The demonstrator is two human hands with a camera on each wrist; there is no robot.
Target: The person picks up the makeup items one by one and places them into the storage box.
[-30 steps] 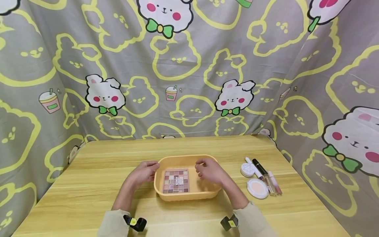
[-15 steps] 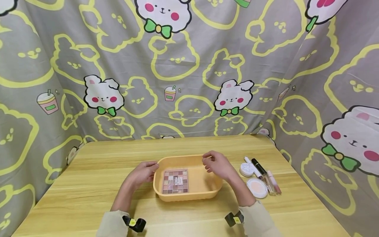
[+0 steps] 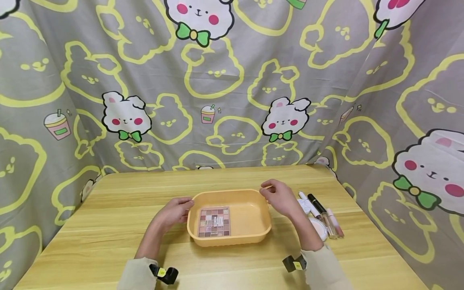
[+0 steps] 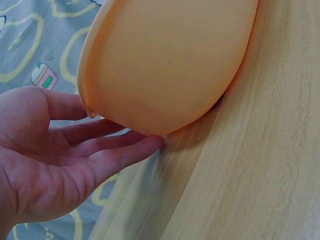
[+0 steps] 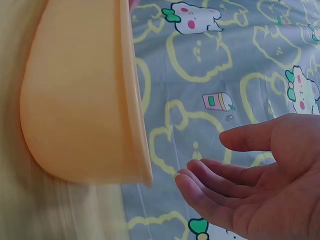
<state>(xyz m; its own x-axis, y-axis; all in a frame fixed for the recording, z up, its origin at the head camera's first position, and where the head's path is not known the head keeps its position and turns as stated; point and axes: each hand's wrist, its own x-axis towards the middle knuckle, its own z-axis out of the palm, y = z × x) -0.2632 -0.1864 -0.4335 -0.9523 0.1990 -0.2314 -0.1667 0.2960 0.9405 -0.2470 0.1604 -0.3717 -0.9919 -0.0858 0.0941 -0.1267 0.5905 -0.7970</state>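
A yellow-orange plastic basket (image 3: 250, 238) with rounded corners sits on the table. Inside its left half lies a square eyeshadow palette (image 3: 214, 222) with many shades and white lettering. At the basket's left end, my left hand (image 3: 177, 210) holds the rim; in the left wrist view its fingers (image 4: 125, 156) reach the outer wall near the base. My right hand (image 3: 283, 197) hovers by the far right corner with nothing in it. In the right wrist view its loosely bent fingers (image 5: 210, 192) are apart from the basket wall.
Right of the basket lie a white round compact (image 3: 320, 228), a small white star-patterned case (image 3: 303, 204), a black-capped tube (image 3: 318, 203), a white tube (image 3: 302, 196) and a pink-capped tube (image 3: 335, 222). A patterned curtain (image 3: 232, 100) surrounds the wooden table (image 3: 127, 205).
My right hand has moved from over the basket's inside rightward and away, past its right rim. The left hand stays at the left end, and the palette remains in the basket.
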